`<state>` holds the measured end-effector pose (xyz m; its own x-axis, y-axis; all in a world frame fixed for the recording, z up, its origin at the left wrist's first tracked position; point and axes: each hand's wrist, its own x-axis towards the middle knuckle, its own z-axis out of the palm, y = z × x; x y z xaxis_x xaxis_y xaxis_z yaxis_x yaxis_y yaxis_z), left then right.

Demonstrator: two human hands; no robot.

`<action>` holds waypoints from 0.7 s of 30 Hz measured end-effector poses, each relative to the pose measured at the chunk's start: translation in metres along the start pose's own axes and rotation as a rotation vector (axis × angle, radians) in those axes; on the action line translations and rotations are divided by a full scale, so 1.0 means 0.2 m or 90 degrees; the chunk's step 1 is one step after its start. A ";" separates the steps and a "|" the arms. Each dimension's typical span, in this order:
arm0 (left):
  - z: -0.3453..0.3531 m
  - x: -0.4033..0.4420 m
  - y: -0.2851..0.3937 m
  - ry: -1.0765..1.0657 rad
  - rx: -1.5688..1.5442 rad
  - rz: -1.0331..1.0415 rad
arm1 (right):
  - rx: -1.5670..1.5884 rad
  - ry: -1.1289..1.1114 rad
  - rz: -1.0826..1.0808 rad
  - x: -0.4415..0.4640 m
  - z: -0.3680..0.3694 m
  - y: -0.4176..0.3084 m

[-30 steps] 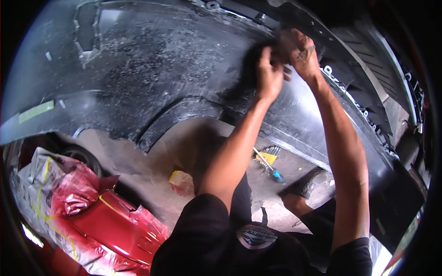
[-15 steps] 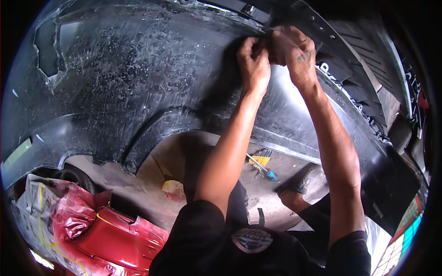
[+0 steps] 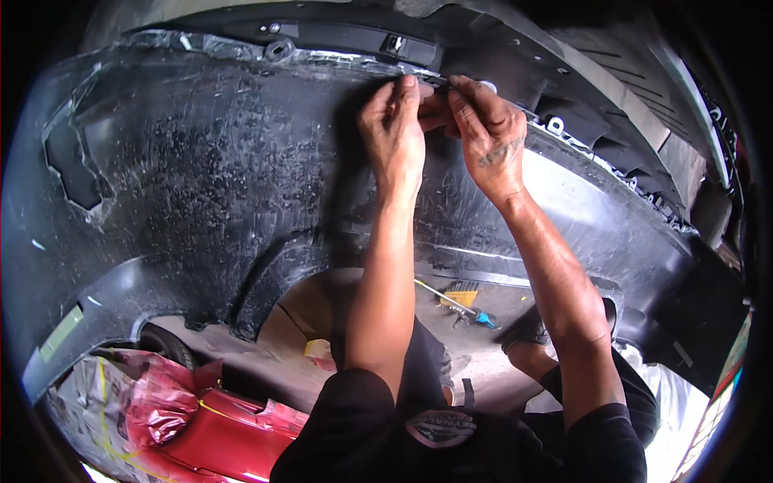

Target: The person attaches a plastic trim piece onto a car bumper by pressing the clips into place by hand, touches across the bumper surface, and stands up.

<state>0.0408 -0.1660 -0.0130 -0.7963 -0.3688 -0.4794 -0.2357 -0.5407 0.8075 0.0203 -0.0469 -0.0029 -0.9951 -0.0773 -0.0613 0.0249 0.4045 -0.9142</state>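
A large black bumper cover, scuffed and scratched, spreads before me with its inner side showing. My left hand is at its upper edge, thumb raised and fingers curled against the rim. Close beside it on the right, my right hand is closed, with thumb and forefinger pinched together at the same edge. Whatever lies between the fingers of either hand is too small or hidden to make out. White metal clips line the rim to the right of my hands.
Below, a screwdriver with a blue handle and a yellow scraper-like piece lie on the floor near a foot. A red painted car part with masking sheet stands lower left. Dark panels rise behind the edge.
Both hands have moved left along the bumper cover's edge and stand slightly farther apart. The camera view has tilted, so more of the upper rim shows.
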 end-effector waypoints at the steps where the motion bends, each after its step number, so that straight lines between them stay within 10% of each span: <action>1: 0.00 0.01 -0.01 0.012 -0.009 -0.002 | -0.004 -0.004 0.021 0.00 0.00 -0.01; 10: -0.02 0.01 -0.03 -0.028 0.038 -0.010 | 0.140 -0.100 0.197 0.07 -0.07 -0.10; 21: 0.05 0.03 0.01 0.009 0.268 0.074 | -0.054 -0.048 -0.036 -0.02 -0.04 -0.07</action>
<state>0.0297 -0.1612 -0.0115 -0.8240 -0.4208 -0.3794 -0.3536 -0.1411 0.9247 0.0223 -0.0439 0.0129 -0.9846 -0.1693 -0.0433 -0.0425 0.4724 -0.8804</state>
